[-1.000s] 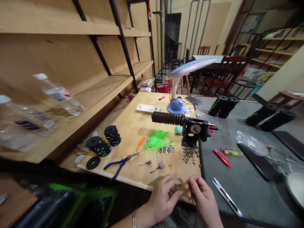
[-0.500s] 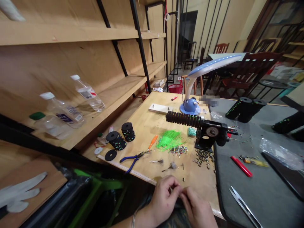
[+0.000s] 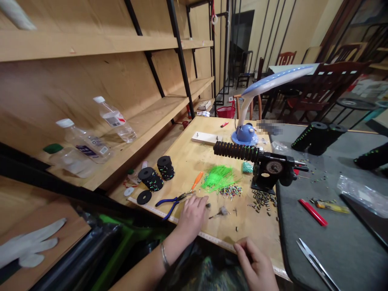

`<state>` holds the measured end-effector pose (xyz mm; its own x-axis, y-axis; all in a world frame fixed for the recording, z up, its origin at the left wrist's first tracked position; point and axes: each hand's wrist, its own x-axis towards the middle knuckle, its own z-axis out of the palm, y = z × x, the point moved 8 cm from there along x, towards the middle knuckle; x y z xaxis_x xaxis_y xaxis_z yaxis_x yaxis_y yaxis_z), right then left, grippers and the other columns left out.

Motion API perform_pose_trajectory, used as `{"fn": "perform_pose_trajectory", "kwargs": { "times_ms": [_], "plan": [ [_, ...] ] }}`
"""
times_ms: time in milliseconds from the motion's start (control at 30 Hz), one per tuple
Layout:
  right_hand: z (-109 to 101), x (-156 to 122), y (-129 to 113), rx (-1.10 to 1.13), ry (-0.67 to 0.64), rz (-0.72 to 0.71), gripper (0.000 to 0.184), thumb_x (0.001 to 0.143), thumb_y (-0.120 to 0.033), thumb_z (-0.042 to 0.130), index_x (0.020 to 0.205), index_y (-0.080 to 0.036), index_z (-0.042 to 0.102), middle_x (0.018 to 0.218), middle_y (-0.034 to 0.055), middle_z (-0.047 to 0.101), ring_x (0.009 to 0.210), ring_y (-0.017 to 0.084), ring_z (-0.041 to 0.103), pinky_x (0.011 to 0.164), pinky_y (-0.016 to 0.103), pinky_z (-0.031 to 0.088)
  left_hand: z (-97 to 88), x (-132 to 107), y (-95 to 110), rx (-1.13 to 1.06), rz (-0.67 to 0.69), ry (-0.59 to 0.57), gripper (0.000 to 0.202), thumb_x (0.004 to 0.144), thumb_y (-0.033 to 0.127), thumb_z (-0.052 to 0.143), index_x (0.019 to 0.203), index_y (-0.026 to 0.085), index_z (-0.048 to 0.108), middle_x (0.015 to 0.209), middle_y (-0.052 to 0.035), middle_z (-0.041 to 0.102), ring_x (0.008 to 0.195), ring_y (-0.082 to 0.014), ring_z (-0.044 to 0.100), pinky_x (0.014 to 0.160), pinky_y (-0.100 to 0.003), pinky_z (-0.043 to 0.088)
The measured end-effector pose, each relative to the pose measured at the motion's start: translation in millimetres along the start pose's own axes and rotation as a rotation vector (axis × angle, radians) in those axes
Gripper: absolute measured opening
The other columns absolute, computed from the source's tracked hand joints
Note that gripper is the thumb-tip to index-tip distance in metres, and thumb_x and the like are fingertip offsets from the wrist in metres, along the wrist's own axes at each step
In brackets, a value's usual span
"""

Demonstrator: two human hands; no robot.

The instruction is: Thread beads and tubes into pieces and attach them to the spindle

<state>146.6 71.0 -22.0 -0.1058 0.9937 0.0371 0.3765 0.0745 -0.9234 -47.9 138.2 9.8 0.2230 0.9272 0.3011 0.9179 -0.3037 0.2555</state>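
My left hand (image 3: 192,213) reaches over the light wooden table, palm down, with its fingers stretched forward. Its fingertips are beside a small grey tuft (image 3: 207,205), covering the rest of that piece, just right of the blue-handled pliers (image 3: 170,202). My right hand (image 3: 254,260) stays at the table's front edge, thumb and forefinger pinched together; whatever is between them is too small to make out. A second grey tufted piece (image 3: 223,211) lies between the hands, with a small metal cylinder (image 3: 237,228) nearer to me.
Behind the hands lie green strands (image 3: 218,178), coloured beads (image 3: 230,191) and a pile of metal cylinders (image 3: 264,200). A black clamp device (image 3: 268,169) and a blue lamp (image 3: 245,134) stand farther back. Scissors (image 3: 315,262) lie right on the grey mat (image 3: 295,226); black spools (image 3: 150,179) stand left.
My left hand has parted from the right and moved forward and left onto the table, over one tufted piece. The right hand has stayed near the edge, still pinched.
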Motion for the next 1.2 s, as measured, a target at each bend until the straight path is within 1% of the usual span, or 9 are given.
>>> {"fn": "perform_pose_trajectory", "kwargs": {
  "times_ms": [133,267,333,400,500,667,800,933,1200],
  "plan": [
    [-5.3,-2.4,8.0,0.114,0.053,0.097,0.036,0.085,-0.049,0.055,0.066,-0.019,0.059,0.059,-0.0011,0.054,0.056,0.016,0.053,0.054,0.021,0.043,3.7,4.7,0.7,-0.079,-0.042,-0.031,0.028,0.085,0.006,0.046,0.106,0.015,0.062,0.088,-0.0096,0.068,0.087,-0.0258,0.059,0.079,-0.041,0.048],
    [-5.7,-5.3,21.9,0.243,0.11,0.208,0.038,0.078,-0.055,0.061,0.067,-0.018,0.063,0.06,-0.0004,0.055,0.057,0.016,0.052,0.054,0.023,0.042,-10.5,-2.6,6.8,-0.569,-0.202,-0.045,0.016,0.084,0.014,0.053,0.096,0.017,0.061,0.087,-0.0072,0.066,0.084,-0.022,0.062,0.076,-0.035,0.049],
    [-2.3,-6.5,28.7,0.324,0.144,0.26,0.041,0.075,-0.058,0.063,0.067,-0.018,0.063,0.056,-0.0018,0.053,0.052,0.015,0.048,0.051,0.023,0.04,-0.5,-15.2,14.7,-0.927,-0.373,-0.158,0.01,0.081,0.021,0.059,0.09,0.017,0.059,0.078,-0.0044,0.065,0.074,-0.0186,0.063,0.066,-0.03,0.05],
    [3.7,-7.6,33.6,0.41,0.158,0.313,0.043,0.072,-0.061,0.065,0.067,-0.018,0.063,0.051,-0.0042,0.048,0.047,0.013,0.043,0.046,0.022,0.036,17.9,-32.9,31.7,-1.256,-0.543,-0.31,0.019,0.078,0.031,0.065,0.085,0.017,0.055,0.065,-0.0003,0.061,0.061,-0.0154,0.06,0.053,-0.025,0.047],
    [13.7,-9.4,34.5,0.51,0.113,0.374,0.043,0.07,-0.06,0.068,0.07,-0.017,0.064,0.047,-0.0057,0.047,0.042,0.011,0.04,0.043,0.021,0.031,39.3,-56.2,52.4,-1.512,-0.744,-0.387,0.035,0.067,0.04,0.076,0.079,0.016,0.053,0.063,0.0023,0.057,0.055,-0.012,0.058,0.047,-0.02,0.043],
    [13.9,-10.1,21.4,0.547,0.076,0.367,0.043,0.068,-0.058,0.072,0.068,-0.016,0.065,0.047,-0.0024,0.056,0.042,0.011,0.044,0.044,0.022,0.033,55.5,-72.3,70.8,-1.625,-0.834,-0.461,0.041,0.061,0.042,0.081,0.074,0.015,0.053,0.063,0.0004,0.06,0.057,-0.0122,0.059,0.045,-0.018,0.041],
    [14.3,-9.0,13.8,0.539,0.052,0.37,0.044,0.067,-0.059,0.071,0.065,-0.016,0.065,0.046,-0.0013,0.057,0.042,0.012,0.045,0.044,0.023,0.035,55.2,-72.8,74.8,-1.57,-0.768,-0.512,0.035,0.066,0.041,0.076,0.074,0.013,0.055,0.061,-0.0014,0.063,0.051,-0.0091,0.054,0.044,-0.018,0.037],
    [15.8,-9.3,13.9,0.513,0.035,0.381,0.045,0.066,-0.061,0.071,0.066,-0.016,0.066,0.047,-0.0007,0.058,0.044,0.013,0.047,0.046,0.025,0.036,53.6,-72.3,73.2,-1.506,-0.719,-0.481,0.036,0.068,0.042,0.075,0.071,0.015,0.051,0.059,0.0,0.063,0.045,-0.0071,0.049,0.044,-0.019,0.036],
    [20.7,-12.9,16.6,0.568,0.001,0.393,0.043,0.069,-0.058,0.071,0.068,-0.016,0.062,0.044,-0.0041,0.054,0.042,0.011,0.044,0.045,0.022,0.033,51.6,-71.0,81.0,-1.549,-0.663,-0.523,0.043,0.067,0.05,0.075,0.077,0.016,0.05,0.06,0.0019,0.061,0.053,-0.0101,0.056,0.049,-0.021,0.045]
  ]
}}
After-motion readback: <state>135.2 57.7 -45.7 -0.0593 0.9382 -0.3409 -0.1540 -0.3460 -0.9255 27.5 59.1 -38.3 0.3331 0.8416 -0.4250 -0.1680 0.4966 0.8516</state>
